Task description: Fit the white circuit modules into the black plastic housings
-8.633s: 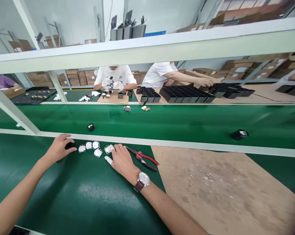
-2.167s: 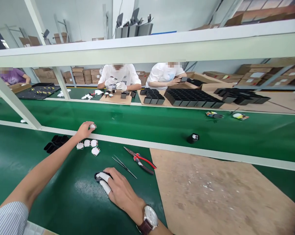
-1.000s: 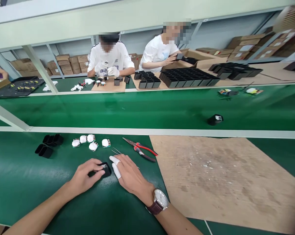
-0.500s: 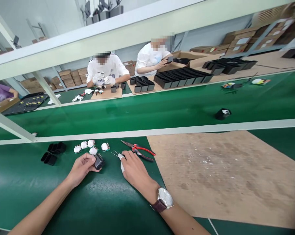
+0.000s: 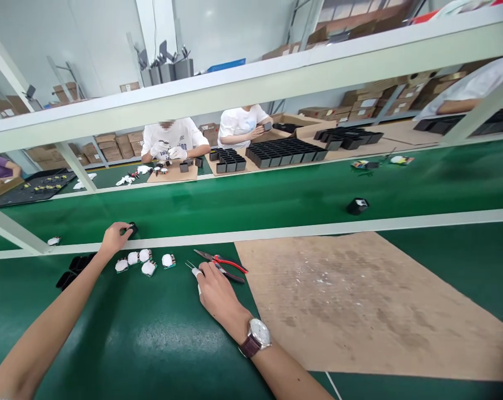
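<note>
My left hand (image 5: pixel 115 239) reaches over the white rail and grips a small black plastic housing (image 5: pixel 133 228) above the green belt. My right hand (image 5: pixel 218 291), with white coverings on its fingers, is closed around tweezers (image 5: pixel 189 264) whose thin tips point up and left. Just beyond it lie red-and-black pliers (image 5: pixel 222 263). Between my hands sit several small circuit boards with round white tops (image 5: pixel 148 268). Several empty black housings (image 5: pixel 70 272) stand at the left, partly hidden by my left forearm.
A white rail (image 5: pixel 276 233) separates my bench from the green belt (image 5: pixel 243 205), where another black housing (image 5: pixel 358 206) lies. Stained cardboard (image 5: pixel 338 305) covers the bench's right side. Opposite, people work beside rows of black housings (image 5: pixel 284 153). A shelf beam (image 5: pixel 234 86) crosses above.
My left hand has moved forward and left with the black housing, from my bench to over the belt. My right hand keeps the tweezers near the pliers. The camera view has shifted.
</note>
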The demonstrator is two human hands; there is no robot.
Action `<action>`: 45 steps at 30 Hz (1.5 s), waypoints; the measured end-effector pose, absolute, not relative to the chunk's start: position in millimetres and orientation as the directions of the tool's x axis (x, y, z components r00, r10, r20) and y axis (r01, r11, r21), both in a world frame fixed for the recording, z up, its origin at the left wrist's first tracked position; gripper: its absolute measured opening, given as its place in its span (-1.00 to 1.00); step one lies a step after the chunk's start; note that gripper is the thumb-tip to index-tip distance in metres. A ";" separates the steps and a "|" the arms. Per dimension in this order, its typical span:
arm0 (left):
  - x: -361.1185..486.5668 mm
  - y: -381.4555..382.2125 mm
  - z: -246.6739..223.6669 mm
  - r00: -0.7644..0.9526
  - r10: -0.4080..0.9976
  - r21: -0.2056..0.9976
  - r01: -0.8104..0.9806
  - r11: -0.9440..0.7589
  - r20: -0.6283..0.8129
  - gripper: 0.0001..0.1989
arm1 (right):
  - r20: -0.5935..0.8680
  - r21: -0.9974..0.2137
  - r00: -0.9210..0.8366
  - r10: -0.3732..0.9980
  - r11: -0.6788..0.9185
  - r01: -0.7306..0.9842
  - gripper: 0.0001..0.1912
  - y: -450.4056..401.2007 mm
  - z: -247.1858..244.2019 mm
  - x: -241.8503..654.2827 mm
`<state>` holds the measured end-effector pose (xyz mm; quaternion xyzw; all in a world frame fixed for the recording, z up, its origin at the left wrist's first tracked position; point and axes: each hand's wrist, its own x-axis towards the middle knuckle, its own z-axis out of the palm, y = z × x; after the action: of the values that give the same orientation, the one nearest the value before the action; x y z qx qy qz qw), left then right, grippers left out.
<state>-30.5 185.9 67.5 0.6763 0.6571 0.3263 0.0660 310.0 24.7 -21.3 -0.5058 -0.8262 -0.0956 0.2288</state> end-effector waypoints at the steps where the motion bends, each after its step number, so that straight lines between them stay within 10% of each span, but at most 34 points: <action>1: -34.0 181.4 68.8 -0.053 0.924 0.492 0.857 -0.153 0.378 -0.70 | 0.478 -0.075 -0.382 0.791 0.470 0.880 -0.71 24.6 -21.2 311.2; 12: -134.0 84.9 85.8 0.054 0.884 0.238 0.954 -0.184 0.465 -0.51 | 0.627 -0.093 -0.451 0.635 0.636 0.766 -0.74 32.8 -21.5 302.8; 21: -128.1 68.5 51.7 0.172 0.904 0.174 0.951 -0.257 0.392 -0.69 | 0.401 -0.205 -0.552 0.732 0.658 0.724 -0.69 74.4 5.6 247.2; 31: -11.0 -0.1 72.6 0.581 0.797 0.529 0.631 -0.568 0.163 -0.89 | 0.307 -0.406 -0.686 0.660 0.742 0.533 -0.42 21.0 17.4 296.3; 45: 20.0 -0.9 8.3 0.503 0.849 0.691 0.558 -0.459 0.158 -0.15 | 0.500 -0.376 -0.519 0.694 0.713 0.591 -0.54 -4.4 -4.1 284.6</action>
<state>20.0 -0.9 8.3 0.8168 0.4310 0.2501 0.2909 284.6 -4.4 -4.1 -0.3702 -0.8677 0.0795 0.3220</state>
